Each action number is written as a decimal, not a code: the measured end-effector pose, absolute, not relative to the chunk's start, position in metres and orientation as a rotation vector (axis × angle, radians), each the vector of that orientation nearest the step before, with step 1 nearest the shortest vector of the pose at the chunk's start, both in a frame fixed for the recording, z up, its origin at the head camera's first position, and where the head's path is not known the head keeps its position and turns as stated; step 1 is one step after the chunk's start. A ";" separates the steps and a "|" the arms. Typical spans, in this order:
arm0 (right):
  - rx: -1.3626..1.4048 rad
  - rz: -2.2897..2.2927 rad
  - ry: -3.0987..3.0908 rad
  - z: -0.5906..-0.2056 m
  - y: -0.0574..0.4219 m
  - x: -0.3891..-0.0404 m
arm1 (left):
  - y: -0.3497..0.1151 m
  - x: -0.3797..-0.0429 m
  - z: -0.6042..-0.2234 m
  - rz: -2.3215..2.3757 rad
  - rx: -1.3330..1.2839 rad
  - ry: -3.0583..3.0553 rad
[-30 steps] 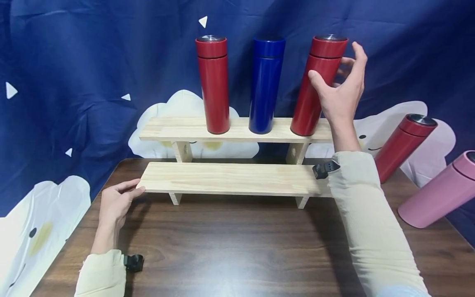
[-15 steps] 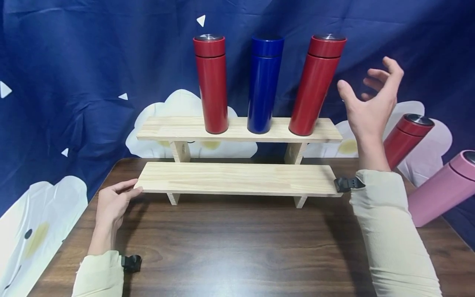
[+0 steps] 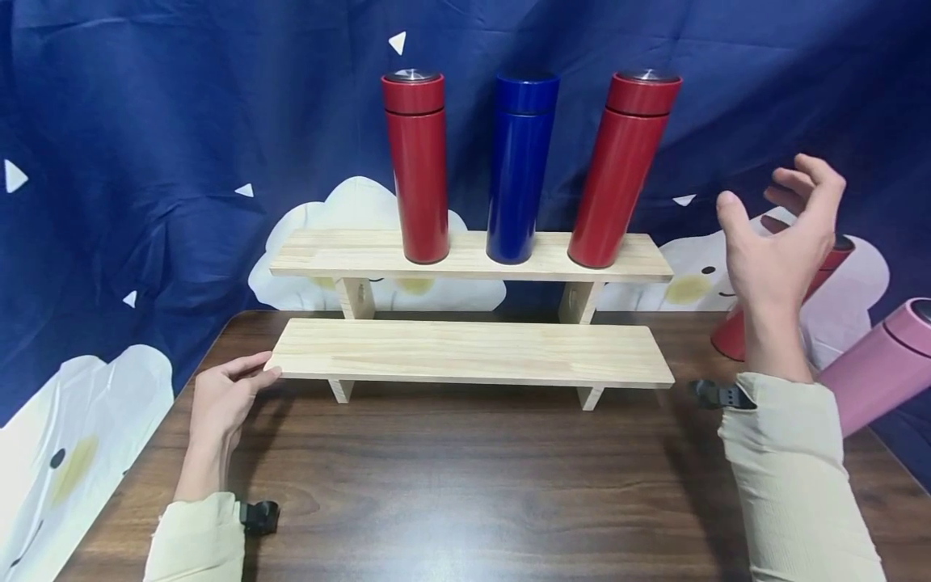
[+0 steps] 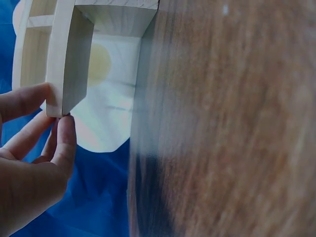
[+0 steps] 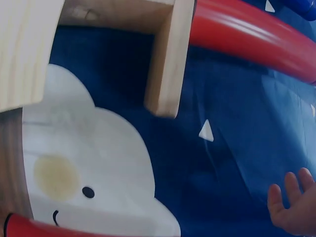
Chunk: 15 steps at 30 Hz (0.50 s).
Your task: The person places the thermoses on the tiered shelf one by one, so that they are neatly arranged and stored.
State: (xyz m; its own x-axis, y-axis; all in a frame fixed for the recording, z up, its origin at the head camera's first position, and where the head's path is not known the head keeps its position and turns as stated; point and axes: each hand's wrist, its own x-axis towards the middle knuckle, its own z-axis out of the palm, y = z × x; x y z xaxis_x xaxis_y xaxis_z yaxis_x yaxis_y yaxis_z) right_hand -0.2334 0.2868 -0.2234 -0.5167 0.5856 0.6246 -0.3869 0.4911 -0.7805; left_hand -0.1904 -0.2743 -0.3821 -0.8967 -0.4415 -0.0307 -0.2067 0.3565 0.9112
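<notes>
Left grip (image 3: 221, 404) on the wooden stand (image 3: 575, 301), right grip (image 3: 780, 255) holding nothing

Left grip pinches the near left corner of the lower board (image 3: 469, 349), digits on opposite faces. Right grip is spread: thumb well apart from the curved fingers, nothing between. Behind it, partly covered, a red bottle (image 3: 730, 333) stands on the tabletop (image 3: 451, 469); from here I can't tell how near the hand is to it. Pink bottle (image 3: 876, 368) just right of the right grip. Left of that grip, upright on the upper board (image 3: 465, 252): right red bottle (image 3: 618, 182), blue bottle (image 3: 521, 178), left red bottle (image 3: 418, 174).

Handling, my read: bottles look glossy, hard-walled, likely metal. Stiff, not fragile, finish may scratch. Slippery with damp fingers. Fill unknown, so assume moderate weight. Tall and narrow, so tippy. Best hold is a wrap at mid-body, thumb opposing fingers, below the cap; a cap might twist loose.

Stand: bare pale wood, stiff, probably light, decent friction. Three bottles up high make it top-heavy; a knock could rock them. Corner pinch should do for steadying, poor for lifting. For that, both ends.
</notes>
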 end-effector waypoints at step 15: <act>-0.305 1.007 -1.734 -0.237 0.327 -0.205 | -0.275 -0.190 -0.383 -1.572 0.585 -2.387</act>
